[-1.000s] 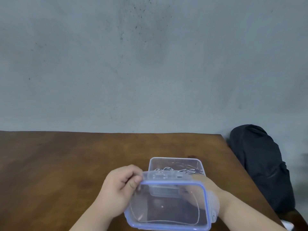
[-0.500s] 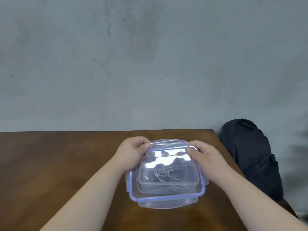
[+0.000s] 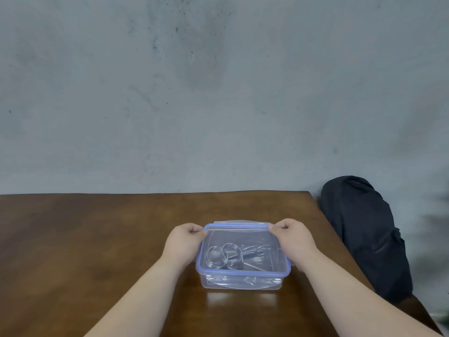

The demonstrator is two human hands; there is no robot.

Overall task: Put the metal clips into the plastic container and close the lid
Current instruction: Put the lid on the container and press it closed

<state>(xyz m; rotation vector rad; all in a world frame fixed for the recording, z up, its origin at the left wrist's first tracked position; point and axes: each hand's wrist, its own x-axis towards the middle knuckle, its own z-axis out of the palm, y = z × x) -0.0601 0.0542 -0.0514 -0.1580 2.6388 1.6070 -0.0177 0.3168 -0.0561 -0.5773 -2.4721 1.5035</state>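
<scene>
A clear plastic container (image 3: 243,280) stands on the brown wooden table (image 3: 85,239), right of centre. Its clear lid with a blue rim (image 3: 243,272) lies flat on top of it. Through the lid I see several metal clips (image 3: 228,255) with coiled wire rings lying inside. My left hand (image 3: 185,242) grips the lid's far left corner with curled fingers. My right hand (image 3: 292,239) grips the far right corner the same way. The far latch flap (image 3: 240,223) sticks out behind the lid, between my hands.
A dark bag (image 3: 364,234) rests just past the table's right edge, close to my right forearm. A grey wall runs behind the table's far edge. Bare tabletop stretches to the left of the container.
The lid went from tilted in my hands near me to lying flat on the container. Both hands shifted to its far corners and pressed down.
</scene>
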